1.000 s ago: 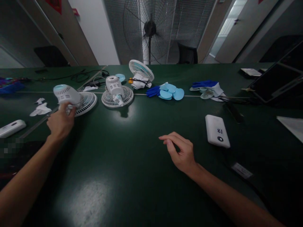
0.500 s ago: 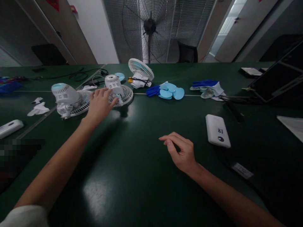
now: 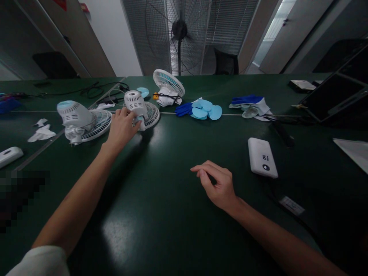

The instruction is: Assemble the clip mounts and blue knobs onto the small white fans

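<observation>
My left hand (image 3: 123,124) reaches out to the small white fan (image 3: 135,100), which lies face down on its round grille. Its fingers and thumb are closed around the near side of the fan's body; the fingertips are partly hidden. To the left of that hand, a second white fan (image 3: 77,117) also rests on its grille. My right hand (image 3: 217,182) hovers over or rests on the table, fingers curled and thumb against them, with nothing in it. Light-blue fan blades (image 3: 205,110) lie partly on a blue-and-white glove (image 3: 184,110) farther back.
A third small fan (image 3: 168,88) leans at the back of the green table (image 3: 161,222). On the right are a white power bank (image 3: 262,157), a second pair of gloves (image 3: 251,105) and a dark monitor-like frame (image 3: 342,84). Crumpled white scraps (image 3: 42,133) and cables (image 3: 94,90) lie left.
My left hand has closed onto the middle fan's body, its thumb now against it. The right hand keeps its curled pose. The whole view has shifted slightly.
</observation>
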